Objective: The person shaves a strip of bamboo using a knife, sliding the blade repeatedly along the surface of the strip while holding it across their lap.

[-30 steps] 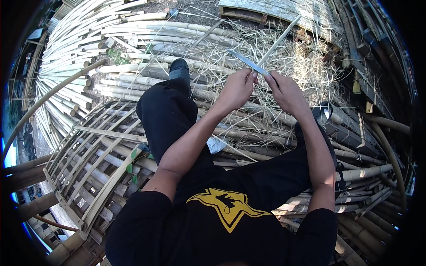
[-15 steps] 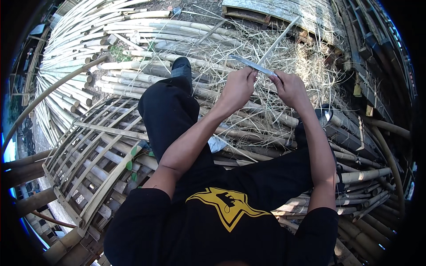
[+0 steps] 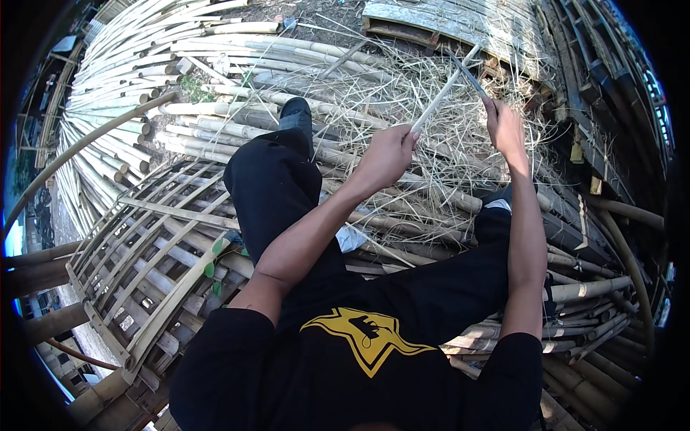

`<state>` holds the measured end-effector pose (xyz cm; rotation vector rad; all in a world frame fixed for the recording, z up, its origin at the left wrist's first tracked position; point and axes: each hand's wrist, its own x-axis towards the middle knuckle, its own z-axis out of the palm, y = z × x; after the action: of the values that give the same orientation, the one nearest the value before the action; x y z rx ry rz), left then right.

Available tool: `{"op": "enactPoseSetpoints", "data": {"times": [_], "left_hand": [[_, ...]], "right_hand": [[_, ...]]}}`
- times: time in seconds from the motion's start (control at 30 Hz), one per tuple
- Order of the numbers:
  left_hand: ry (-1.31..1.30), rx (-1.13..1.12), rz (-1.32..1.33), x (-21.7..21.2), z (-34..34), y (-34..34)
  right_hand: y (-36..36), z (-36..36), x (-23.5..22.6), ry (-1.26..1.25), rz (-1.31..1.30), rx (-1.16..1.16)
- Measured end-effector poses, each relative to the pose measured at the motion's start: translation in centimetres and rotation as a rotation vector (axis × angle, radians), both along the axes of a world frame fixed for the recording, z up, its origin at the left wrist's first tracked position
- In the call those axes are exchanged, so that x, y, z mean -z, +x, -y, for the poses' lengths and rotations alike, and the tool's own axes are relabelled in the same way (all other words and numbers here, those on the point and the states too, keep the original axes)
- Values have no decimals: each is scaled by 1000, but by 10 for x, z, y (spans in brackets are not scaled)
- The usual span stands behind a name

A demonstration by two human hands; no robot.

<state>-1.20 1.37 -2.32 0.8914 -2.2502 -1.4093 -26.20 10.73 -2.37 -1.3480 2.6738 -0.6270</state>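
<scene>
Slim, pale bamboo stick (image 3: pixel 445 88) is up in the air, slanting away to the right from the left hand (image 3: pixel 388 154), which has its grip curled tight around the near end. Right hand (image 3: pixel 507 129) has its grip closed around the dark handle of a long grey-bladed knife (image 3: pixel 471 76).

What's changed: half a second ago the blade lay across the stick right by the left fingers, and now it's way out by the far tip. So the near stretch is uncovered and, I reckon, there's not much stick left ahead of the edge. Can't tell if blade and stick are touching.

Room-wise, the hands are well apart, over loose straw-coloured bamboo shavings (image 3: pixel 460 161). Far tip overlaps the edge of the weathered wooden platform (image 3: pixel 417 18) from this angle, so I'd watch that side. Dark stacked timber (image 3: pixel 611 108) walls off the right.
</scene>
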Motion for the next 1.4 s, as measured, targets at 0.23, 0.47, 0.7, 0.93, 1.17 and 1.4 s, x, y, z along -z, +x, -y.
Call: {"op": "enactPoseSetpoints", "data": {"times": [0.23, 0.47, 0.7, 0.93, 1.17, 1.4], "left_hand": [[-27, -11, 23, 3, 8, 6], [-65, 16, 30, 7, -3, 5], [-67, 68, 32, 18, -5, 2], [-47, 36, 98, 14, 8, 6], [-49, 35, 123, 14, 8, 14], [-65, 28, 95, 16, 11, 9]], "right_hand": [[42, 6, 0, -55, 285, -78], [63, -8, 7, 13, -22, -520], [-10, -10, 12, -19, -9, -102], [48, 5, 1, 189, 175, -306], [15, 1, 21, 103, -35, -291], [24, 4, 18, 54, 248, -94]]}}
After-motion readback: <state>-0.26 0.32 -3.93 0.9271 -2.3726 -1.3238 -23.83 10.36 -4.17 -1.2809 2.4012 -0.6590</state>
